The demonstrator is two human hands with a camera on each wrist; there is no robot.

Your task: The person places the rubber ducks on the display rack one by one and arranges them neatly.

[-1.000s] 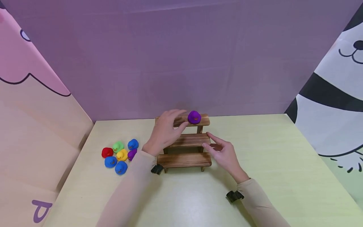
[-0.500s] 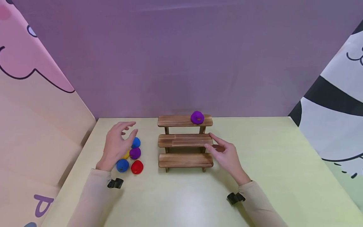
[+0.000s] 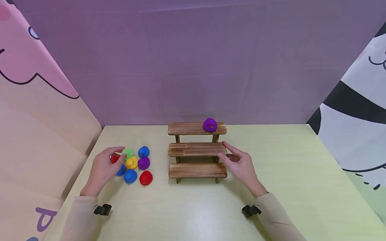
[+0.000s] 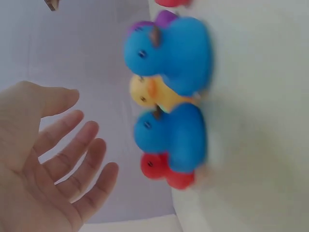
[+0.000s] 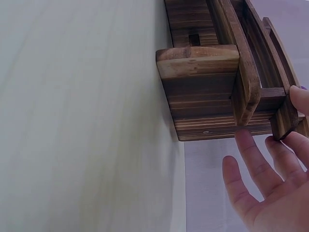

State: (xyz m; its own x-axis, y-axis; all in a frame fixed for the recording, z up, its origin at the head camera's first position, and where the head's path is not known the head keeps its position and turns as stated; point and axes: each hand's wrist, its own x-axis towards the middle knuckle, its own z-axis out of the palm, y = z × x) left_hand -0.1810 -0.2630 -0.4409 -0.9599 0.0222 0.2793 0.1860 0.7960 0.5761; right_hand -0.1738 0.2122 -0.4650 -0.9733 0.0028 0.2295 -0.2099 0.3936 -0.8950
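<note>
My left hand (image 3: pixel 102 169) hovers at the left of a cluster of toy ducks, fingers spread and holding nothing. Between its thumb and fingertips in the head view shows a red duck (image 3: pixel 115 158); the left wrist view has a gap between hand and ducks. A purple duck (image 3: pixel 210 125) sits on the top step of a three-step wooden display stand (image 3: pixel 197 170), right of centre. Thumb and index finger of my right hand (image 3: pixel 241 167) pinch the right end of the middle step. In the right wrist view the other fingers (image 5: pixel 258 166) lie loosely near the stand's side.
Beside the left hand are a green duck (image 3: pixel 128 153), a yellow duck (image 3: pixel 131 163), another purple duck (image 3: pixel 143 163), several blue ducks (image 3: pixel 130 176) and a second red duck (image 3: pixel 146 177). A purple backdrop (image 3: pixel 193 67) rises behind the pale table (image 3: pixel 286 167).
My left hand has moved from beside the purple duck on the top step leftward and down to the duck cluster. The right hand stays at the middle step. The view has shifted slightly.
</note>
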